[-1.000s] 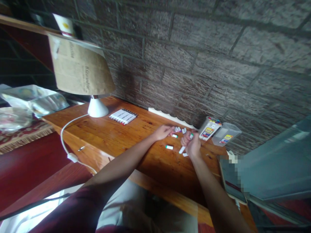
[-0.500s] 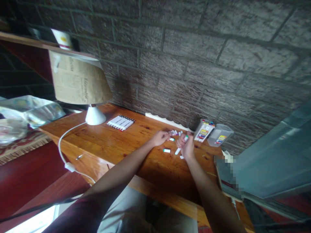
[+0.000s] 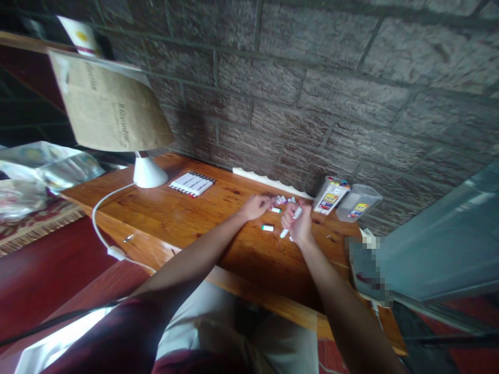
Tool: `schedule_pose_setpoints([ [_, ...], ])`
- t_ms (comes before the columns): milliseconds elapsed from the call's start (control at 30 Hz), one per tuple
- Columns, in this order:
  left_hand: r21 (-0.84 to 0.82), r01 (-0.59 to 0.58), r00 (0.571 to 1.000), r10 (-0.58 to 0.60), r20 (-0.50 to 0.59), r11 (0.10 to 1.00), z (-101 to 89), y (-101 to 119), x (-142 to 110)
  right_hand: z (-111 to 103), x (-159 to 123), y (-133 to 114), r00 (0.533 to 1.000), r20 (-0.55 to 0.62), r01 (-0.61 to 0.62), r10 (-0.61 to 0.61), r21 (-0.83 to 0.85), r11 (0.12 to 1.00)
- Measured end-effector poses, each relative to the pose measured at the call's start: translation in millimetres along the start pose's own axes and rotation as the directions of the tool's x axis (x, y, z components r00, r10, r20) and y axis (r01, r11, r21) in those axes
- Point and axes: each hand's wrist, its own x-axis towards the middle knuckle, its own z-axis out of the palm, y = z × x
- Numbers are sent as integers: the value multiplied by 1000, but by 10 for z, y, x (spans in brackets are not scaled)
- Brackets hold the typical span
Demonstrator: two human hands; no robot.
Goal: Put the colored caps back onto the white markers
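My right hand (image 3: 299, 222) is closed around a white marker (image 3: 284, 233), which slants through the fist; its lower end sticks out below and its upper end shows by the thumb. To the left, my left hand (image 3: 256, 208) rests low over the table with its fingers curled together, touching or almost touching a group of small marker caps (image 3: 281, 200). Whether a cap sits in those fingers is hidden. Two loose white caps with green ends lie near: one cap (image 3: 276, 210) just below the left fingertips, another cap (image 3: 267, 228) closer to me. A further white piece is partly covered by the right hand.
A row of white markers (image 3: 192, 184) lies on the wooden table (image 3: 230, 234). At the back right stand a clear case of markers (image 3: 330, 195) and an open clear container (image 3: 358, 202). A lamp (image 3: 150, 172) stands left, its cord (image 3: 95, 223) hanging over the edge. Behind is a brick wall.
The green end that showed by my right thumb is no longer visible; a white end shows there now. Both hands stay in nearly the same place while the camera view has tilted slightly.
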Motion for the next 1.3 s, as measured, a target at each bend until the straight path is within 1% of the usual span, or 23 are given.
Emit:
schedule_pose_setpoints([
  [67, 34, -1, 1000, 1, 3, 999, 8, 17, -10, 32, 28, 10, 1000, -7, -8, 8, 32, 999],
  [133, 71, -5, 1000, 4, 11, 997, 18, 31, -20, 45, 46, 19, 999, -27, 26, -24, 102, 994],
  [267, 75, -26, 999, 24, 35, 997, 13, 40, -23, -29, 27, 19, 995, -31, 99, -94, 227, 969],
  [333, 45, -51, 995, 47, 84, 998, -33, 52, -20, -99, -7, 11, 994, -20, 109, -107, 215, 970],
  [367, 25, -73, 988, 69, 135, 997, -70, 66, -20, -134, -25, 7, 993, -24, 115, -113, 189, 975],
  [400, 3, -93, 975, 90, 203, 996, -115, 84, -23, -163, -40, 4, 992, -41, 124, -119, 153, 980],
  [433, -20, -109, 951, 110, 287, 994, -165, 108, -28, -187, -52, 3, 990, -65, 132, -125, 115, 985],
  [467, -45, -112, 919, 120, 377, 993, -215, 135, -36, -204, -58, 4, 987, -94, 136, -129, 81, 987],
  [533, -58, -67, 844, 88, 529, 996, -303, 189, -56, -219, -53, 14, 981, -142, 137, -131, 32, 990],
  [567, -49, -37, 813, 59, 580, 998, -332, 210, -66, -220, -44, 21, 979, -157, 137, -133, 16, 990],
  [600, -36, -11, 793, 31, 608, 999, -351, 225, -75, -220, -34, 30, 976, -170, 138, -136, 1, 990],
  [667, -18, 20, 782, -4, 624, 1000, -355, 226, -84, -222, -16, 42, 967, -198, 147, -158, -68, 987],
  [733, -14, 16, 790, -4, 612, 1000, -325, 192, -78, -235, -12, 37, 951, -229, 159, -207, -213, 964],
  [767, -14, 1, 801, 8, 599, 1000, -302, 166, -71, -248, -16, 26, 937, -252, 162, -243, -304, 939],
  [833, -9, -49, 838, 46, 543, 999, -241, 110, -52, -284, -31, -9, 897, -313, 147, -313, -457, 877],
  [900, 9, -111, 889, 95, 448, 994, -168, 65, -40, -332, -45, -49, 857, -389, 106, -338, -508, 855],
  [933, 23, -135, 910, 114, 399, 991, -130, 51, -38, -358, -48, -66, 846, -418, 88, -331, -503, 860],
  [1000, 49, -163, 935, 138, 327, 985, -59, 37, -41, -408, -45, -86, 839, -452, 65, -303, -468, 881],
  [1133, 25, -115, 965, 106, 242, 993, 24, 63, -46, -460, -12, -73, 840, -481, 81, -252, -348, 934],
  [1200, -41, -77, 981, 83, 173, 996, 29, 103, -31, -467, 8, -57, 844, -475, 117, -248, -289, 950],
  [1267, -166, -21, 995, 36, 93, 986, 15, 159, -7, -475, 24, -46, 840, -478, 139, -256, -267, 954],
  [1300, -245, 22, 997, -5, 71, 969, 4, 190, 6, -480, 30, -44, 837, -484, 139, -256, -264, 954],
])
